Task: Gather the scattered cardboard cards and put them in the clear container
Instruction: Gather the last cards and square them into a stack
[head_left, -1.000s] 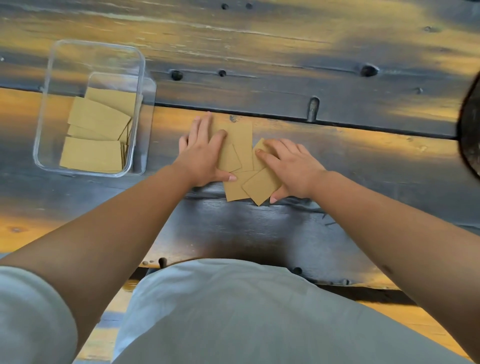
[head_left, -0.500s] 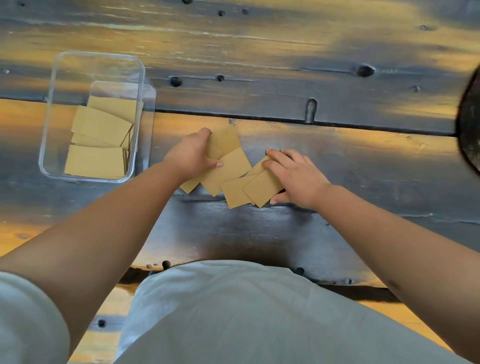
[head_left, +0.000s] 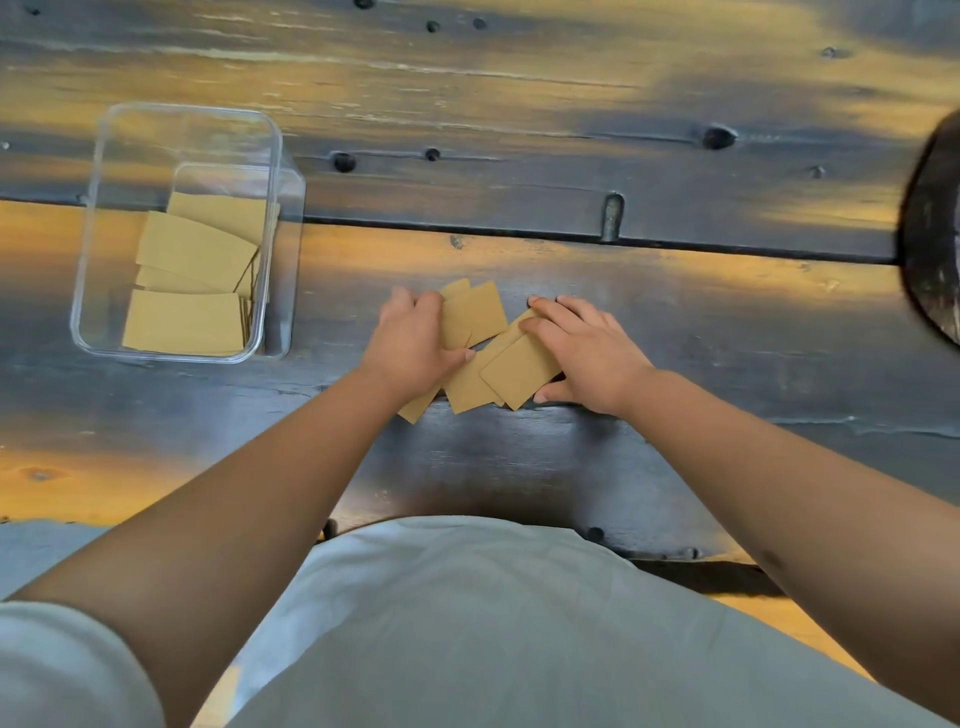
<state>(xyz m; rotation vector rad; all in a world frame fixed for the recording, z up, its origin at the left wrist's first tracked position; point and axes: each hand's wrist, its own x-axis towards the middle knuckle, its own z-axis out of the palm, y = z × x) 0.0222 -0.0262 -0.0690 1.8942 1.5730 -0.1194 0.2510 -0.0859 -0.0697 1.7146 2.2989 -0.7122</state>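
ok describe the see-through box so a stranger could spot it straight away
Look to the far left of the dark wooden table, away from both hands. The clear plastic box sits there; it alone already holds tan cards, while the others lie loose under the hands.

The dark, worn wooden plank surface (head_left: 519, 478), streaked with amber light and dotted with knots and holes, carries a clear rectangular plastic container (head_left: 88, 249) at about ten o'clock, with tan cardboard cards lying inside. Near the centre a loose, overlapping cluster of tan rectangular cardboard cards (head_left: 480, 387) lies on the planks, well apart from the container.
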